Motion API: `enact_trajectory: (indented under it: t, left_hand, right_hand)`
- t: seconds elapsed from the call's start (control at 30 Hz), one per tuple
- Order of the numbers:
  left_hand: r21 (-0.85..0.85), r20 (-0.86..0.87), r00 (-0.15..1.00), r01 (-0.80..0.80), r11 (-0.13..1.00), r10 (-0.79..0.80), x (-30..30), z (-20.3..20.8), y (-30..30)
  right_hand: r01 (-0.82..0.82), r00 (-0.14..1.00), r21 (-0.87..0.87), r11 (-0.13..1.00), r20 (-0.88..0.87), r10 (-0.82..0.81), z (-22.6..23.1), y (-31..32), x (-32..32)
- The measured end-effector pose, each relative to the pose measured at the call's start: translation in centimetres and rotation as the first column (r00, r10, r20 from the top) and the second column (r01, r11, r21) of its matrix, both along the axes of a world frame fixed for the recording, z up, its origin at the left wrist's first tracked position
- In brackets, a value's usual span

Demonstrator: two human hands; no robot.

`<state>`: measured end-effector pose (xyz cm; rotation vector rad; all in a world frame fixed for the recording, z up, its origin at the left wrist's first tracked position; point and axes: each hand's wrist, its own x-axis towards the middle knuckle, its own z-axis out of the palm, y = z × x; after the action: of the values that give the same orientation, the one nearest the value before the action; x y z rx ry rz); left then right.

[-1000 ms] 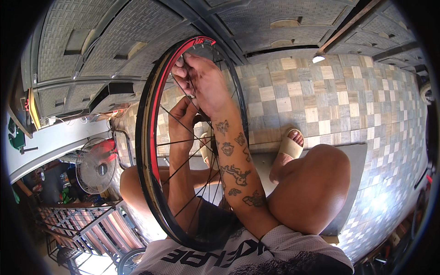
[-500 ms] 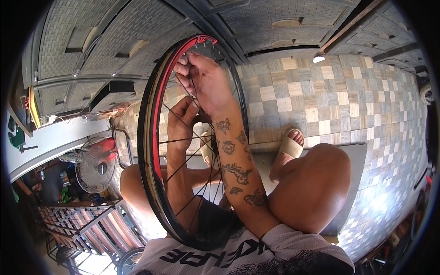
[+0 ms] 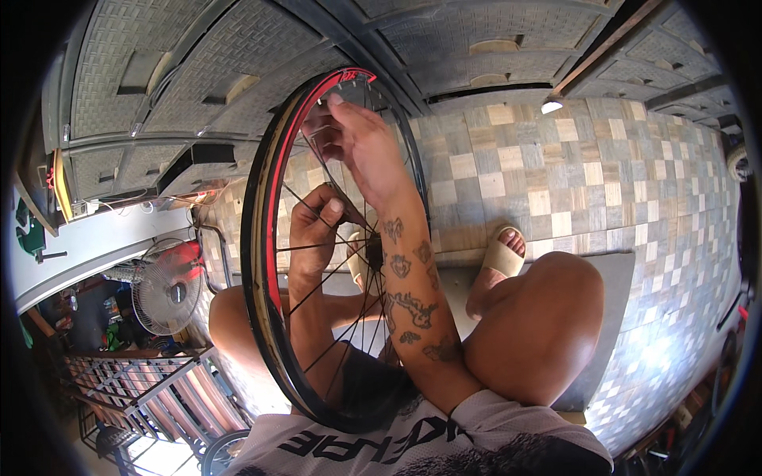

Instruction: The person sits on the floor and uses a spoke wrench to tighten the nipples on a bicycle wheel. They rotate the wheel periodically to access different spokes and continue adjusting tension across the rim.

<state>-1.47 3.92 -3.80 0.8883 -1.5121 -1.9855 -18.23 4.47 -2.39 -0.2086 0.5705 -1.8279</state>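
Note:
A bicycle wheel rim (image 3: 255, 230), black with a red band, stands upright between my knees, its thin black spokes (image 3: 295, 304) running to a dark hub (image 3: 371, 252). My left hand (image 3: 313, 226) reaches through the spokes, thumb and bent fingers closed on a spoke a little above the hub. Higher up, close to the rim's top inner side, is my right hand (image 3: 361, 151). Its thumb stands apart from the fingers, which are blurred by motion beside a spoke. Tattoos mark the right forearm.
Grey woven-pattern drawers (image 3: 468, 59) line the far side. A fan (image 3: 167, 285) and a metal rack (image 3: 151, 381) are at left. My sandalled foot (image 3: 504, 252) rests on the checkered floor (image 3: 548, 178), near a grey mat (image 3: 603, 317).
My right hand has loosened and spread its fingers near the rim. My left hand has shifted slightly down toward the hub, thumb now showing. The wheel top has tipped slightly.

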Motion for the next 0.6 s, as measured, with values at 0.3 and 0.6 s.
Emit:
enact_trajectory:
  t: [0.3, 0.6]
  left_hand:
    - [-0.265, 0.054, 0.908, -0.389, 0.882, 0.416, -0.7, 1.2, 0.4]
    - [-0.023, 0.093, 0.993, -0.077, 0.997, 0.078, -0.2, 1.3, 2.2]
  right_hand:
    - [0.245, 0.951, -0.092, 0.965, -0.169, -0.258, 2.6, 2.0, 1.3]
    - [0.048, 0.999, -0.095, 0.994, 0.014, -0.047, 3.0, 2.8, 0.9]
